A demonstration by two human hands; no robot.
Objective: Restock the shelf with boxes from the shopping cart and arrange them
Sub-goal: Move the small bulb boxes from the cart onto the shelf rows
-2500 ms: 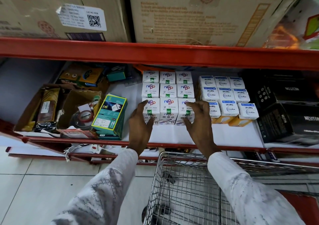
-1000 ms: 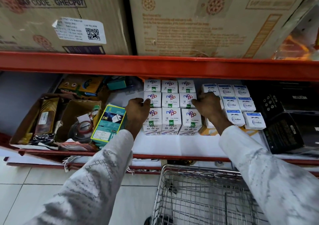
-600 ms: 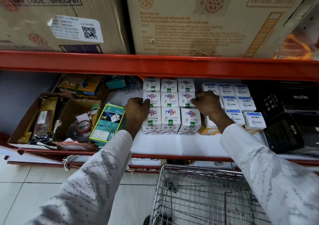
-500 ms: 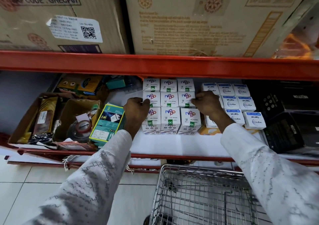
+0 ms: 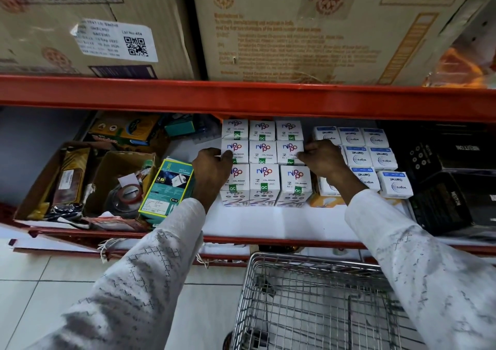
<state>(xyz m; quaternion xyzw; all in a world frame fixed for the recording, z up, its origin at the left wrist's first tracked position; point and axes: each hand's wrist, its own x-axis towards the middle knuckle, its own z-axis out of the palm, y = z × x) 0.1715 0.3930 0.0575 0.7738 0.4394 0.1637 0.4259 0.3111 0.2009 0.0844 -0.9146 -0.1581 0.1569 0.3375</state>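
White Nippo boxes [image 5: 264, 151] stand on the shelf [image 5: 268, 223] in a three-by-three block. My left hand [image 5: 212, 170] clasps the left end box of the middle row, thumb on its top. My right hand [image 5: 322, 158] curls its fingers onto the right end box of the same row. The row sits squeezed between both hands. The wire shopping cart [image 5: 308, 296] stands below my arms; no boxes show in the part of its basket that I see.
White-and-blue Wipro boxes [image 5: 375, 156] sit right of the block, black boxes [image 5: 451, 188] beyond them. A green charger box [image 5: 169, 186] and open cardboard boxes of clutter [image 5: 120, 167] lie to the left. A red beam [image 5: 241, 95] carries large cartons overhead.
Both hands moved from the sides of the front row back to the middle row of Nippo boxes and closed on its ends. Over the last half second they barely shift.
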